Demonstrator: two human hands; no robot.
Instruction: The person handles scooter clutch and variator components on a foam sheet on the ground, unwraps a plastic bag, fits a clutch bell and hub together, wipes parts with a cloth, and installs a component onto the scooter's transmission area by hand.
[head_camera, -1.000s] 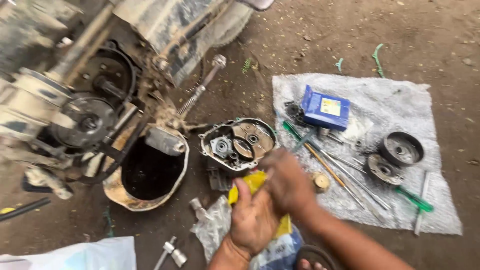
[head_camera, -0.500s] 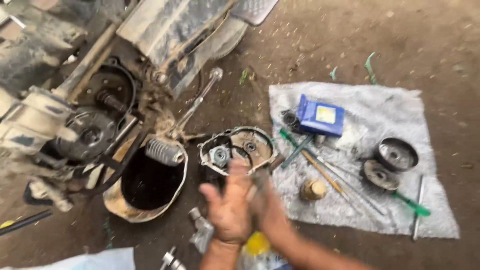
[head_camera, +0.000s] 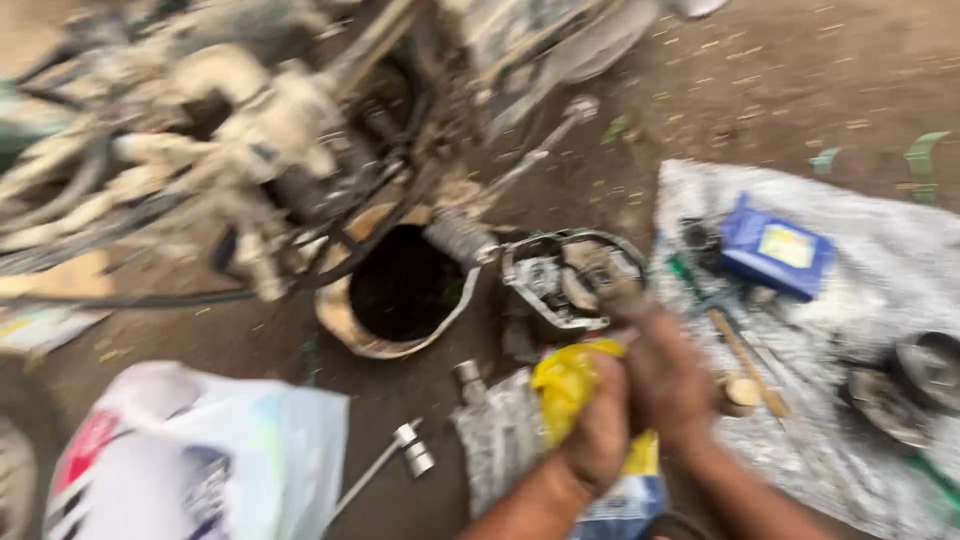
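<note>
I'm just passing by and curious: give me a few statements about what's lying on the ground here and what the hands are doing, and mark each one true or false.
1. Both hands are on a yellow cloth. True: the left hand and the right hand press on it together.
2. The blue box lies on bare dirt. False: it rests on the grey sheet.
3. A dark round basin sits under the machine. True.
4. The white plastic bag is on the grey sheet. False: it lies on the dirt at lower left, away from the sheet.
5. The metal cover lies between the basin and the grey sheet. True.
</note>
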